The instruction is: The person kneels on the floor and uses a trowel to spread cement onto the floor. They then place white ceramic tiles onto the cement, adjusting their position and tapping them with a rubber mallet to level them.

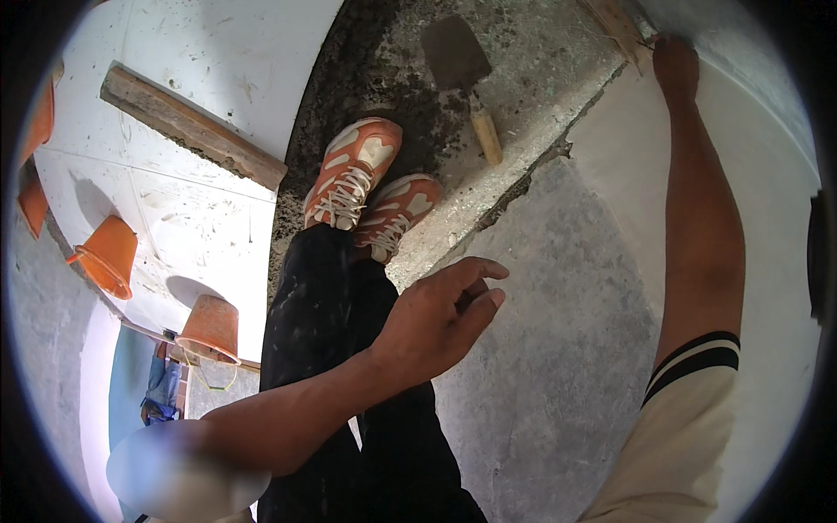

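Note:
My left hand [440, 322] hovers in front of my dark trousers, thumb and index finger apart, with nothing between them. At the far right, my right hand [676, 68] is stretched out along the pale wall, its fingers bent in beside a wooden strip [617, 26]. Some thin dark thing pokes out by those fingertips, too small to name. A flat trowel [456, 57] with a square grey blade and a wooden handle lies on the rough concrete beyond my orange and white shoes.
On the left spreads a spattered white surface [174, 192] bearing a mortar-stained wooden plank [192, 126]. Orange buckets [109, 257] stand along its left side, another bucket [209, 327] nearer me. A broken concrete edge [523, 183] runs diagonally beside the smooth grey surface [558, 349].

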Available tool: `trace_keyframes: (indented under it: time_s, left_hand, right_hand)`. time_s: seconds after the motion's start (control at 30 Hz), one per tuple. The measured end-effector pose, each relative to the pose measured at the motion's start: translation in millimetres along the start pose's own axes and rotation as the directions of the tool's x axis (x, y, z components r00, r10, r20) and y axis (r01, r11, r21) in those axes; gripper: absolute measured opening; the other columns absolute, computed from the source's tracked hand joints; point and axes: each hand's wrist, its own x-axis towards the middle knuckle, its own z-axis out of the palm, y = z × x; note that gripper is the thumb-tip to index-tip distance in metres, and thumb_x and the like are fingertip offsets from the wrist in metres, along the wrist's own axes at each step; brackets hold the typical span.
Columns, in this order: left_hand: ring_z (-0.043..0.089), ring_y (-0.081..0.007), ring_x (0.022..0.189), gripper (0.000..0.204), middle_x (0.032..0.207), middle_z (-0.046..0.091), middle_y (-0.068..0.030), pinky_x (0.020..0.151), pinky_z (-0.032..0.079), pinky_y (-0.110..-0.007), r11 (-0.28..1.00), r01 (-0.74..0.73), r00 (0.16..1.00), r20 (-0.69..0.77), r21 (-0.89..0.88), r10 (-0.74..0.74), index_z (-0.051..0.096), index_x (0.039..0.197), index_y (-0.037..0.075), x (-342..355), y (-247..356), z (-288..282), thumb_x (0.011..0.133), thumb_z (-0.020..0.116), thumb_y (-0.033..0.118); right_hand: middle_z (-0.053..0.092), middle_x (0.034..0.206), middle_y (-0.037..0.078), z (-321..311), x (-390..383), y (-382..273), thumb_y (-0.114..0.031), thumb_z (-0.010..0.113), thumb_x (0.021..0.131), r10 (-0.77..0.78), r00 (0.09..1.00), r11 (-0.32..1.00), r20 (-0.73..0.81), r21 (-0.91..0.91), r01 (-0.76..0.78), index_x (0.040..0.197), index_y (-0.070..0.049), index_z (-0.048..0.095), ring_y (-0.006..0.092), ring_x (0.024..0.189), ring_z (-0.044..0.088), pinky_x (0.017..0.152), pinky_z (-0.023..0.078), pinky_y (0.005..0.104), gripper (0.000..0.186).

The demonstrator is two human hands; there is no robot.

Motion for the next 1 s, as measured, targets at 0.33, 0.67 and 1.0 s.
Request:
trace_keyframes:
  time_s: [0.33, 0.67, 1.0]
  left_hand:
    - [0.061, -0.0103, 0.079, 0.031, 0.087, 0.064, -0.0054, 0.073, 0.052, -0.031, 1.000, 0.011, 1.000, 0.014, 0.022, -0.011, 0.061, 0.131, 0.003, -2.2, -6.3, -2.6, 0.105, 0.062, 0.020]
    - [0.068, -0.0166, 0.084, 0.035, 0.091, 0.069, -0.0093, 0.079, 0.054, -0.035, 0.975, 0.076, 0.993, -0.102, 0.207, -0.056, 0.062, 0.131, 0.004, -4.4, -22.3, -31.7, 0.098, 0.067, 0.013]
    - [0.047, -0.0338, 0.142, 0.055, 0.145, 0.057, -0.0173, 0.119, 0.033, -0.050, 0.772, 0.165, 0.973, -0.229, 0.614, -0.026, 0.059, 0.140, 0.008, -112.8, -54.5, -87.9, 0.094, 0.071, 0.034]
  right_hand:
    - [0.071, 0.094, 0.019, -12.5, -15.3, -9.8, -0.024, 0.052, 0.101, 0.075, 0.987, 0.943, -0.139, 0.331, -0.026, 0.102, -0.008, 0.069, 0.0387, 0.090, 0.069, 0.084, 0.055, 0.0497, 0.023]
    - [0.074, 0.104, 0.019, -91.0, -94.3, -138.9, -0.035, 0.059, 0.099, 0.541, 0.840, 0.579, 0.043, 0.705, -0.409, 0.110, -0.008, 0.074, 0.0405, 0.097, 0.070, 0.082, 0.055, 0.0485, 0.034]
    - [0.056, 0.130, 0.027, -118.2, -161.9, -305.7, -0.040, 0.070, 0.093, 0.100, 0.846, 0.513, 0.524, 0.701, -0.495, 0.128, 0.000, 0.060, 0.0460, 0.117, 0.062, 0.096, 0.053, 0.0527, 0.054]
